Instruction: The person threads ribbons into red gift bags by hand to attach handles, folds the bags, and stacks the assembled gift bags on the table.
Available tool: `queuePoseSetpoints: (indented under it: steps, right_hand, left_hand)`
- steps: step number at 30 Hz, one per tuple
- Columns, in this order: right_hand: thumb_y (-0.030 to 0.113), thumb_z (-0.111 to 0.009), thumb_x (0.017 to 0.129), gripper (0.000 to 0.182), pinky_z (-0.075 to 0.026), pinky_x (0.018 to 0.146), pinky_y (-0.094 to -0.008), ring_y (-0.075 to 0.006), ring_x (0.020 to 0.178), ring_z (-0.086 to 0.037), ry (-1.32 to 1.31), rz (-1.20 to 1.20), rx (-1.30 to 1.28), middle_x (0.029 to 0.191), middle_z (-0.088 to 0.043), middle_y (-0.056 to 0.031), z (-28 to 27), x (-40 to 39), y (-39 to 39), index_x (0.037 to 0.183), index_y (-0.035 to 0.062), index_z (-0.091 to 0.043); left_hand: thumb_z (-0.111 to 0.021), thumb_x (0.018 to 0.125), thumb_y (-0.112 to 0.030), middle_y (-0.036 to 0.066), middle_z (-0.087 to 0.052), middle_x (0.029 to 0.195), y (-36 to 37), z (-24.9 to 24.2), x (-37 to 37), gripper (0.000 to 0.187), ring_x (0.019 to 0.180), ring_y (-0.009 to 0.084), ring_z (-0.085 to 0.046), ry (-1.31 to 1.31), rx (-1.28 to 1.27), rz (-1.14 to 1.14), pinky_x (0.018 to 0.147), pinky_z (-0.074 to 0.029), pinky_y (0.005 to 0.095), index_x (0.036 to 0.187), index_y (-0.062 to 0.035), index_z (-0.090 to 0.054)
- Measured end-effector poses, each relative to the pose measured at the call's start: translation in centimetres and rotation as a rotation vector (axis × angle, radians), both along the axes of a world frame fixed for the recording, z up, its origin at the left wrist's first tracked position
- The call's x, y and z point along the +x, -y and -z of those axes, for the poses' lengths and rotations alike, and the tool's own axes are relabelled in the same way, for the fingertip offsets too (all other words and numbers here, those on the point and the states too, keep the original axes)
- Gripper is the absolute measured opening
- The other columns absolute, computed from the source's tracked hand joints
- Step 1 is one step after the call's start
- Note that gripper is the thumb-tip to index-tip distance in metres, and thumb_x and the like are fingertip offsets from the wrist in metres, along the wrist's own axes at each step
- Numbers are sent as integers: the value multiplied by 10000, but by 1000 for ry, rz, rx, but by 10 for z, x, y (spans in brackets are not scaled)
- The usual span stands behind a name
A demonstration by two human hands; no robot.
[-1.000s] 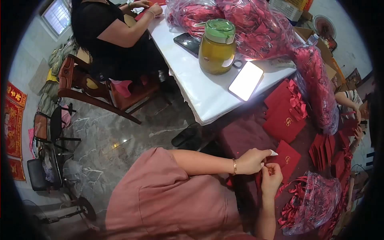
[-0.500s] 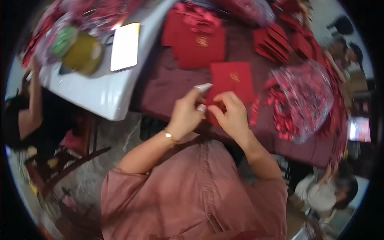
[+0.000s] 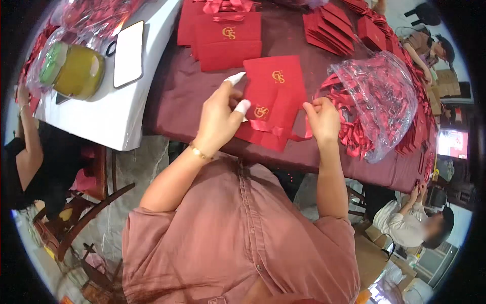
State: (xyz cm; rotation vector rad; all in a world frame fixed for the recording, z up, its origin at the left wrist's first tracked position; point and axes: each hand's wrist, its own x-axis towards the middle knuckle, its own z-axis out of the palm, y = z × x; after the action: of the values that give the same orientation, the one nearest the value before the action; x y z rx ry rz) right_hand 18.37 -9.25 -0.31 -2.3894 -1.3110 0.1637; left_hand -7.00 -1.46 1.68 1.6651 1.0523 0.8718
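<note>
My left hand [image 3: 221, 112], with white coverings on the thumb and a finger, pinches the left edge of a small red bag [image 3: 276, 109] with a gold monogram. A red ribbon [image 3: 301, 137] runs from the bag to my right hand [image 3: 323, 119], whose thumb and fingers are closed on it. Beneath and behind the held bag lies another red bag [image 3: 288, 71] with a gold monogram. To the right of my right hand, a clear plastic bag [image 3: 387, 106] holds many red ribbons.
Stacked red bags [image 3: 228, 48] lie at the back, with fanned red bags [image 3: 329, 28] farther right. On the white table [image 3: 101, 121] are a phone [image 3: 129, 54] and a green-lidded jar [image 3: 78, 71]. People sit at both sides.
My right hand has moved right and away from my left hand, drawing out a ribbon. The held bag now shows its monogram. The camera view has shifted slightly.
</note>
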Motion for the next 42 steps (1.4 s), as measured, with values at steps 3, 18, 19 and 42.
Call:
queuePoseSetpoints:
  steps: [3,18,19,42]
  right_hand:
    - [229,-685,807,218,-523,704,-436,-339,781,-670,-64,-22,74,790,-690,-138,14,9,3,928,50,-654]
    - [335,-673,835,311,-502,671,-450,-343,739,-662,79,30,32,755,-675,-148,7,11,-2,880,28,-646]
    - [324,-664,837,294,-501,677,-458,-352,747,-661,98,16,25,755,-676,-152,11,14,-2,871,32,-650]
    - [-21,-567,899,141,-444,615,-179,-50,702,-568,-947,-201,368,879,-661,-50,-36,-45,-14,1033,11,-599]
  left_hand:
    - [-695,783,-41,150,-636,894,-8,11,10,565,735,250,-643,-30,62,-23,668,-533,348,1314,-49,-500]
    - [-633,774,103,90,-662,878,-21,8,9,507,715,133,-625,162,-283,60,615,-532,275,1248,-29,-510]
    - [-631,776,101,95,-667,885,-22,7,7,532,703,134,-625,152,-297,99,618,-532,279,1275,-39,-508]
    - [-591,829,118,68,-626,969,-15,11,10,559,773,92,-576,239,-363,116,630,-500,227,1344,-80,-494]
